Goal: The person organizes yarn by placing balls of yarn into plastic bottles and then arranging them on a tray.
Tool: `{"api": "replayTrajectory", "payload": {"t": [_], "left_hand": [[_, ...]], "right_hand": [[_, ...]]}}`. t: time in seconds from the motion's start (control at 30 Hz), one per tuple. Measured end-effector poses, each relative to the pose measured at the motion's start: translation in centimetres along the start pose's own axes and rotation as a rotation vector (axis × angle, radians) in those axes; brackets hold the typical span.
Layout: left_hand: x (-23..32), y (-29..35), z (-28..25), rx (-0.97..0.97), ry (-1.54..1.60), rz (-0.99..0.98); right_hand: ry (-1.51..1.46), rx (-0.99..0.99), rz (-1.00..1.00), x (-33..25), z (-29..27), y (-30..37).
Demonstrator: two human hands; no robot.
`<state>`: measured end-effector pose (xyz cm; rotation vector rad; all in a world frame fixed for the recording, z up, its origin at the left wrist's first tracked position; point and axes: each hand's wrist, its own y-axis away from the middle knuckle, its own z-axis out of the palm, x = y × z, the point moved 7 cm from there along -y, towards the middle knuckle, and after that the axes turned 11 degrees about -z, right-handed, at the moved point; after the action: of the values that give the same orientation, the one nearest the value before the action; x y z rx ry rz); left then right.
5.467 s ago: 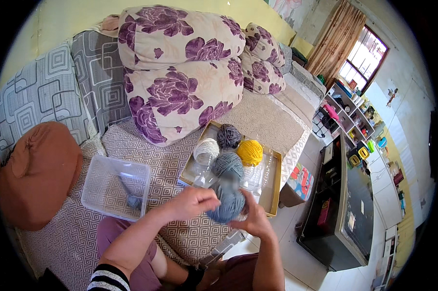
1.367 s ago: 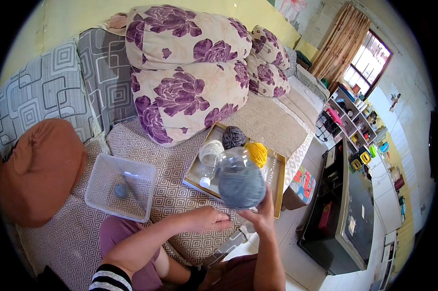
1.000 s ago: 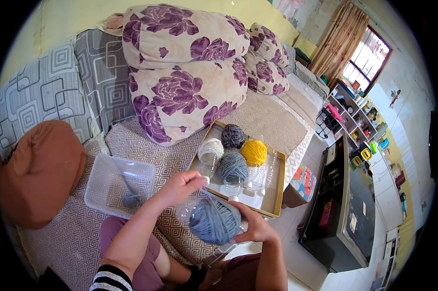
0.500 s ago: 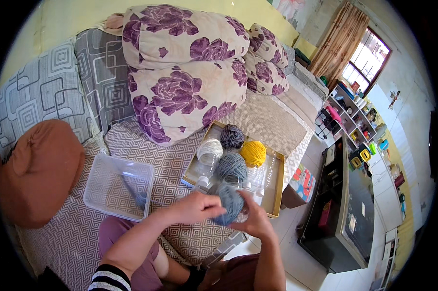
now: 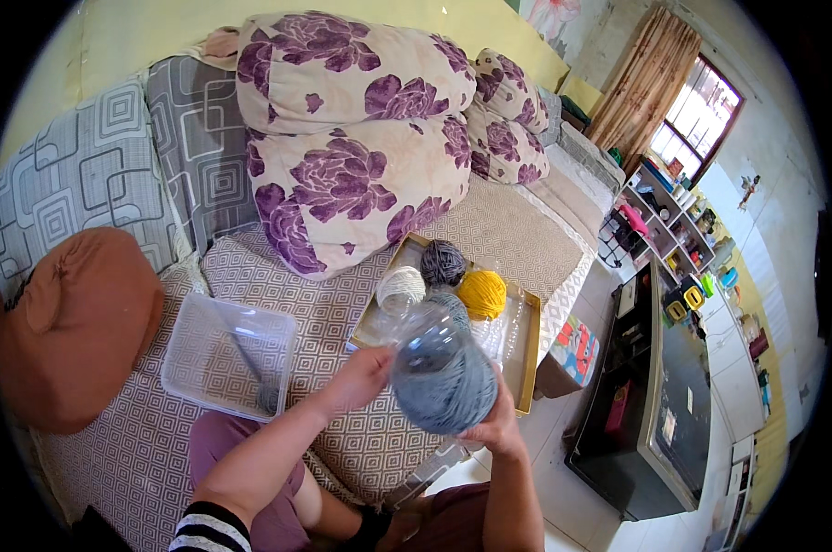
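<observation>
My right hand (image 5: 497, 419) is wrapped round the lower right side of a blue-grey ball of yarn (image 5: 448, 394). A clear plastic bottle piece (image 5: 423, 339) covers the far part of this ball, which seems to sit inside it. My left hand (image 5: 365, 373) has its fingers closed at the left side of the bottle; what they grip, if anything, is hidden. Beyond, a shallow gold-edged tray (image 5: 525, 391) holds a white yarn ball (image 5: 400, 291), a dark grey yarn ball (image 5: 443, 263), a yellow yarn ball (image 5: 483, 294) and another blue-grey yarn ball (image 5: 453, 309), partly covered.
A clear plastic box (image 5: 181, 368) stands on the patterned sofa cover to my left, with a small grey bundle (image 5: 267, 397) inside. Farther left lies a brown cloth item (image 5: 75, 331). Flowered cushions (image 5: 342, 184) lean behind; a black cabinet (image 5: 646, 396) stands at right.
The yarn ball and bottle have turned and come closer, so the clear plastic end now shows. My left hand has drawn back slightly left and away from the ball's near side.
</observation>
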<state>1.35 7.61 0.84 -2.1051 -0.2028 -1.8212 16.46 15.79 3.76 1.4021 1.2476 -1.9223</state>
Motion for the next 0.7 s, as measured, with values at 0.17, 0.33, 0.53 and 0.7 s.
{"api": "replayTrajectory", "payload": {"t": [0.17, 0.33, 0.53, 0.7], "left_hand": [[0.7, 1.5, 4.5, -0.383, -0.429, -0.138], [3.4, 1.8, 2.7, -0.354, -0.305, -0.076], [1.7, 0.4, -3.0, -0.037, -0.040, -0.185], [-0.4, -0.3, -1.8, 0.034, -0.007, -0.171]], "right_hand": [[0.210, 0.283, -0.040, -0.2, -2.3, -0.2], [0.787, -0.081, 0.158, 0.6, -1.0, 0.1], [0.407, -0.486, 0.315, 0.9, 1.9, 1.6], [0.025, -0.163, 0.053, 0.0, -0.7, 0.9]]}}
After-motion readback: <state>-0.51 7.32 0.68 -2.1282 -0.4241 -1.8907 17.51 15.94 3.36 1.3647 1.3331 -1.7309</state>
